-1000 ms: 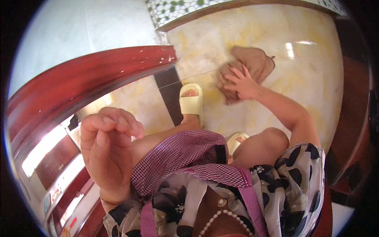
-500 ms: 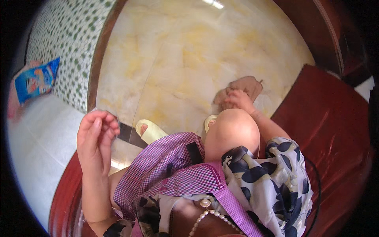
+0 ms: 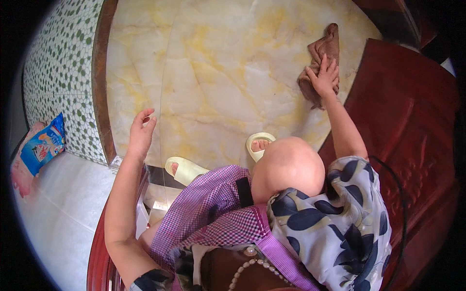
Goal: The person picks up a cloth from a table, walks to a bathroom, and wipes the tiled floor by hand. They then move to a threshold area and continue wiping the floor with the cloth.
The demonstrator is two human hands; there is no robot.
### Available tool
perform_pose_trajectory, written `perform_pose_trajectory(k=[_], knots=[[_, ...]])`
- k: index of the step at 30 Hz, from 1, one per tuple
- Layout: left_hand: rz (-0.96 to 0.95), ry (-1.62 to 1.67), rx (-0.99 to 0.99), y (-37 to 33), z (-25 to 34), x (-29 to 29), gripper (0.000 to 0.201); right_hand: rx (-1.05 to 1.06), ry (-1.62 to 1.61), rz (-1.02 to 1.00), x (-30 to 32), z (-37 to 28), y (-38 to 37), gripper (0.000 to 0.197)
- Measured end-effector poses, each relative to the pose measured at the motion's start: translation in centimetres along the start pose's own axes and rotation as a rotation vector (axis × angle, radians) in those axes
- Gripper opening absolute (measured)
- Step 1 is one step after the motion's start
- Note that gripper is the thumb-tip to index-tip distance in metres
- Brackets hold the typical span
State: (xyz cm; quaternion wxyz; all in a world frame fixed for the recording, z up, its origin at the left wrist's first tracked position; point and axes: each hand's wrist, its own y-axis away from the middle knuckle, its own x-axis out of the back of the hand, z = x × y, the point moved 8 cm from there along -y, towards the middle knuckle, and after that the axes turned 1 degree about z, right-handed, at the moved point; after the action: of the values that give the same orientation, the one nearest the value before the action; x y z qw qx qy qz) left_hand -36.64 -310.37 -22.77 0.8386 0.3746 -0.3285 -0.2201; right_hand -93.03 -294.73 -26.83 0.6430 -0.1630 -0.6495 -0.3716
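Observation:
My right hand [image 3: 324, 78] lies on a crumpled brown cloth [image 3: 326, 47] on the floor. Its fingers are spread flat over the fabric, with cloth showing beyond the fingertips and along the left side of the palm. Beside that arm stands dark red carved wooden furniture [image 3: 388, 121]. Out to the left, my left hand [image 3: 141, 132] hangs in the air with nothing in it; its fingers are loosely bent and the thumb is apart from them. My feet, in pale yellow slippers [image 3: 188, 170], are planted below.
Glossy marbled floor tiles [image 3: 218, 72] stretch ahead. A brown strip [image 3: 101, 72] borders green-and-white pebble-patterned flooring [image 3: 63, 68] on the left. A blue packet [image 3: 43, 145] lies at the far left beside a pale grey surface [image 3: 68, 203]. A black cable [image 3: 400, 194] runs at my right.
My right hand and the brown cloth have moved farther away and to the right across the floor. My left hand has reached forward and a little right. The view has shifted slightly.

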Motion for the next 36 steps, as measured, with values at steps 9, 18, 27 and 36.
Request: perform_pose_trajectory(k=[9,18,27,36], knots=[[0.234,-0.195,-0.077,0.4,-4.7,-3.9,0.055,0.000,-0.230,0.452,2.8,7.5,-11.5,0.050],[0.252,-0.281,0.277,-2.5,-3.9,-10.4,0.103,1.175,-0.163,0.076,3.2,-17.2,3.4,0.048],[-0.014,-0.410,0.499,-4.2,-5.0,-13.0,0.122,0.817,0.010,-0.006,1.8,-4.2,4.2,0.050],[0.007,-0.079,0.272,-5.6,-6.6,-9.9,0.106,0.072,-0.092,-0.168,-4.2,2.2,6.2,0.075]])
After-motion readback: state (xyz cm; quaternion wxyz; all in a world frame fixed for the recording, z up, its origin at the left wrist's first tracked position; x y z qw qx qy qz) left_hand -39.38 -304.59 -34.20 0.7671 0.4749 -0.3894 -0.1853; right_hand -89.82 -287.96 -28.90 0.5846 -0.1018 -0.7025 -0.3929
